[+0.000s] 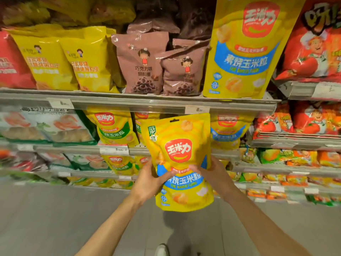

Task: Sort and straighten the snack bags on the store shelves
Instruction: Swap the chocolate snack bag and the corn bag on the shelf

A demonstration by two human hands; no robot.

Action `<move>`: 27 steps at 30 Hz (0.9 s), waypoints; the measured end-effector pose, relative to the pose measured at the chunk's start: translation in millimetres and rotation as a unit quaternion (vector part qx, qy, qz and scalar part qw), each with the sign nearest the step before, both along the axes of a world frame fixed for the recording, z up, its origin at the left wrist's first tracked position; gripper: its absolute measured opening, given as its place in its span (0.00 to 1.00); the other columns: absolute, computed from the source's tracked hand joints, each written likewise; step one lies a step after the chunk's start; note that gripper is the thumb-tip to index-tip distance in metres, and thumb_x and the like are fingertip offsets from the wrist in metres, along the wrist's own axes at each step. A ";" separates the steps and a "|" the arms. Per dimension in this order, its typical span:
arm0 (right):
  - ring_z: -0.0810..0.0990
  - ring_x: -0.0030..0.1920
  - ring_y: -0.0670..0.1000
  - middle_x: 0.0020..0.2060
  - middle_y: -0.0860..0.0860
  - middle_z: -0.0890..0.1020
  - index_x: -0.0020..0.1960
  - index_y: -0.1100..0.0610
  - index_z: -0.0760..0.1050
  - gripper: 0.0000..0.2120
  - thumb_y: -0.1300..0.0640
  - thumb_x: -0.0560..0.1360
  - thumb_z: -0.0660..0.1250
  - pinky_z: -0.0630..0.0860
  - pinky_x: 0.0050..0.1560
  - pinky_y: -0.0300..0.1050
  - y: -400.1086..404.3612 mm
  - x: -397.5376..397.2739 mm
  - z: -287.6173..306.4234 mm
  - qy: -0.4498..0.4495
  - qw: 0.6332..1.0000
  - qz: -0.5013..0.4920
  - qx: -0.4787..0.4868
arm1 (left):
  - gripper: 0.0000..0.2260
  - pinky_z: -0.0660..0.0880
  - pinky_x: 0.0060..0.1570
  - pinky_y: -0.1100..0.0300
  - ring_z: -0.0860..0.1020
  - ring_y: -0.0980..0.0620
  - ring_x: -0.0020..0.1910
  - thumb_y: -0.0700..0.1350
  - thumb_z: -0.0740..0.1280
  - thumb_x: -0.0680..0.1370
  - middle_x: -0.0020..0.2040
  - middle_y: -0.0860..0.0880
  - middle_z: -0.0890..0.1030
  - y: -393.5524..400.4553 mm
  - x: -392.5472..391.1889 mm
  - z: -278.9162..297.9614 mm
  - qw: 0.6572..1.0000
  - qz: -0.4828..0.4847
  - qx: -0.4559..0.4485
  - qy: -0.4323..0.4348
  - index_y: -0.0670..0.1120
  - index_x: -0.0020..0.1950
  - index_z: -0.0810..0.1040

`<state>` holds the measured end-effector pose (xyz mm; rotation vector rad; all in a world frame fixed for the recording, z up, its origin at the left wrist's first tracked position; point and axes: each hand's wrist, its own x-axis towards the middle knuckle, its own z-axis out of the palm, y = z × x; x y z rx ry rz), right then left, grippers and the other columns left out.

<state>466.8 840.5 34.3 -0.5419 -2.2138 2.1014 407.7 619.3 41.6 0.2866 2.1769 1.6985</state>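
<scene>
Two hands clamp one yellow corn bag [181, 159] in mid-air before the shelves.
Left hand [149, 179] and right hand [215, 171] grip its sides; it is best kept upright and faced out beside the matching blue-banded bag [227, 129] on the shelf [129, 103]. Grey floor [46, 218] lies below.

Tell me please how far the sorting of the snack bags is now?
Looks done: one yellow and blue corn bag stands upright on the top shelf. In hand: the left hand and right hand hold a matching bag in front of the shelves, not yet placed. Left: the brown chocolate bags beside it lean unevenly.
</scene>
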 end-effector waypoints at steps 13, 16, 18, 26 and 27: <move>0.87 0.47 0.41 0.48 0.40 0.87 0.57 0.47 0.81 0.15 0.53 0.72 0.78 0.81 0.45 0.38 10.2 -49.2 -29.9 -0.062 0.994 -0.066 -0.054 | 0.22 0.81 0.52 0.59 0.85 0.59 0.52 0.54 0.81 0.69 0.52 0.57 0.87 21.4 -77.6 -42.0 0.999 -0.025 -0.028 -0.032 0.55 0.58 0.77; 0.86 0.45 0.40 0.48 0.41 0.88 0.54 0.48 0.82 0.12 0.54 0.72 0.78 0.81 0.45 0.42 21.5 -69.2 -23.1 -0.048 0.994 -0.083 -0.052 | 0.16 0.79 0.44 0.67 0.84 0.61 0.43 0.45 0.78 0.74 0.45 0.55 0.84 27.3 -99.2 -38.4 0.999 -0.001 -0.016 -0.041 0.46 0.57 0.77; 0.87 0.50 0.44 0.49 0.42 0.88 0.54 0.47 0.82 0.12 0.53 0.72 0.78 0.82 0.50 0.48 30.1 -81.9 -18.5 -0.037 0.995 -0.083 -0.050 | 0.06 0.73 0.39 0.70 0.77 0.62 0.35 0.43 0.74 0.77 0.36 0.57 0.78 24.7 -112.3 -41.9 0.999 -0.006 -0.047 -0.011 0.44 0.50 0.78; 0.87 0.50 0.45 0.47 0.44 0.88 0.56 0.52 0.82 0.13 0.53 0.72 0.78 0.81 0.47 0.43 44.9 -126.0 -7.2 0.004 0.991 -0.114 -0.067 | 0.15 0.77 0.36 0.53 0.69 0.61 0.25 0.38 0.63 0.84 0.23 0.60 0.70 33.5 -146.8 -43.1 0.997 -0.010 -0.076 0.025 0.48 0.38 0.71; 0.87 0.49 0.44 0.47 0.43 0.88 0.56 0.52 0.82 0.13 0.53 0.73 0.78 0.81 0.46 0.41 44.4 -128.2 -7.9 0.008 0.991 -0.119 -0.064 | 0.15 0.77 0.38 0.51 0.69 0.61 0.25 0.39 0.63 0.84 0.24 0.60 0.72 35.2 -149.6 -45.9 0.996 -0.003 -0.083 0.038 0.49 0.38 0.71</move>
